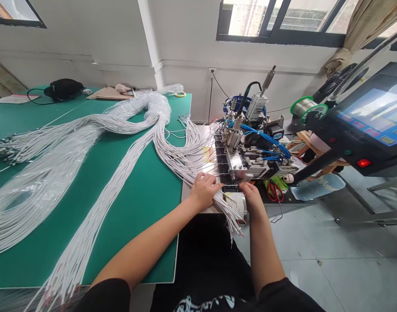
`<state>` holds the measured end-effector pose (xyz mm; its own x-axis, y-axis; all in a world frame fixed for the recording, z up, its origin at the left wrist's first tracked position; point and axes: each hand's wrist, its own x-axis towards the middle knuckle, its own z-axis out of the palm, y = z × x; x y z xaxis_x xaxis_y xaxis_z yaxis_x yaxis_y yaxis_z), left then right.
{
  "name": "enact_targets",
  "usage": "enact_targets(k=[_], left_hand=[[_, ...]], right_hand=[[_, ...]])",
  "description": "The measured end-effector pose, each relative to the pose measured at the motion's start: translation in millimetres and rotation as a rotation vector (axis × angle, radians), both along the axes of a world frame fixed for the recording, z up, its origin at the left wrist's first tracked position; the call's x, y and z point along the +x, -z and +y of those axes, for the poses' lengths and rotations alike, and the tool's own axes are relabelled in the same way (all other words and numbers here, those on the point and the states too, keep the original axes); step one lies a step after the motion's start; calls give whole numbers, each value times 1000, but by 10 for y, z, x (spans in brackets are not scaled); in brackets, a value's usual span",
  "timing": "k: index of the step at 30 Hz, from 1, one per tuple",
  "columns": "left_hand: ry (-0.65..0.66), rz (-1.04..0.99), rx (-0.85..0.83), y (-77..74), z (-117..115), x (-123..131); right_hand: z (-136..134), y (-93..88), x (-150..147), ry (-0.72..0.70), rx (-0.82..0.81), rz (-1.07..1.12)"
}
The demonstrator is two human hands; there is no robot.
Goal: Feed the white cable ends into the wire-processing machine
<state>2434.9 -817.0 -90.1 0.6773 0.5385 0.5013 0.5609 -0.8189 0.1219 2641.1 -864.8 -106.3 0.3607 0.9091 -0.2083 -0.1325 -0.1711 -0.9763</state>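
My left hand (204,190) rests on a thick bundle of white cables (172,156), thumb and fingers closed on a single white cable (230,186). That cable stretches right to my right hand (252,197), whose fingertips pinch its end at the front of a benchtop machine (240,162); the tip itself is hidden. Loose cable ends with reddish tips (234,219) hang down between my hands, over a white-and-silver cylinder (237,203). Several single cables lie side by side across the metal plate (201,167) into the machine's black slots.
Cables and plastic wrapping (62,173) spread over the green table (143,208). A solder wire spool (308,108) and a touchscreen (376,115) stand right of the machine. Red-handled scissors (275,192) and a plastic bottle (318,187) lie nearby. A black bag (64,89) sits at the back left.
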Motion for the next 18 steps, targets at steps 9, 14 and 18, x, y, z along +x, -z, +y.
enact_targets(k=[9,14,18], left_hand=[[-4,11,-7,-25,-45,-45],[6,-15,9,-27,-61,-102],[19,-16,11,-11,-54,-127]], right_hand=[[-15,3,-11,-1,-34,-14],[-121,-19,-40,-31,-15,-48],[-239,-49,13,22,44,-273]])
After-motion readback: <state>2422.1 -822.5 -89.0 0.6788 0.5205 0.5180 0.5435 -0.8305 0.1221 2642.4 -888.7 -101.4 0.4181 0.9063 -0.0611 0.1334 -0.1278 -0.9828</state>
